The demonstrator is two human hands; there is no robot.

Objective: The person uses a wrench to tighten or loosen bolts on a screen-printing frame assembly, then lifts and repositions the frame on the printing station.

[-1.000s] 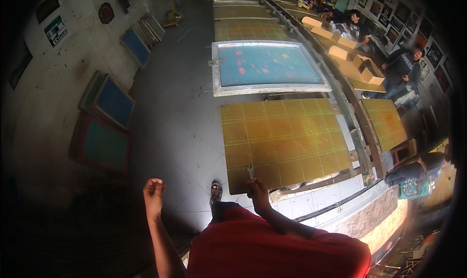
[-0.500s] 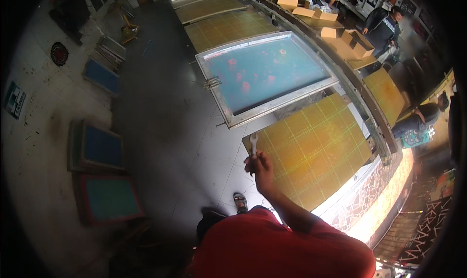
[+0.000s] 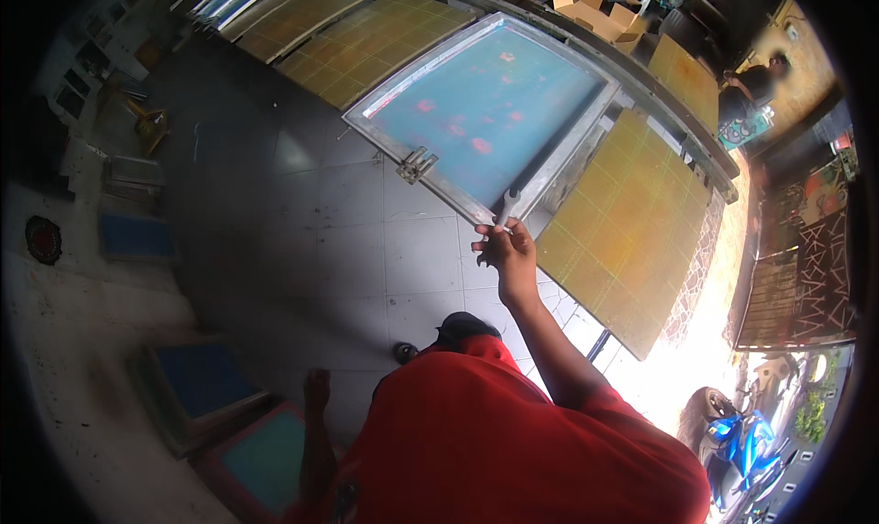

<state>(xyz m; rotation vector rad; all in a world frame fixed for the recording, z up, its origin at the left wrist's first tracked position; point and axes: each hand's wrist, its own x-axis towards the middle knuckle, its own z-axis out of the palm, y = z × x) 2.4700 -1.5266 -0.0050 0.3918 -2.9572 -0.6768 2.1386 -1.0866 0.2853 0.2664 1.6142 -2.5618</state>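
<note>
Gripping the wrench, your right hand has moved from yellow board to framed screen, now within reach. Left hand, lower left: grip indiscernible.

Floor: pale square tiles, shadowed toward the left
Wall: pale and smudged, bearing a round dark plaque
Wall side: blue-panelled frames, a yellow stand farther up
Daylight: strong from the right, where a blue motorbike stands near a brown slatted panel
</note>
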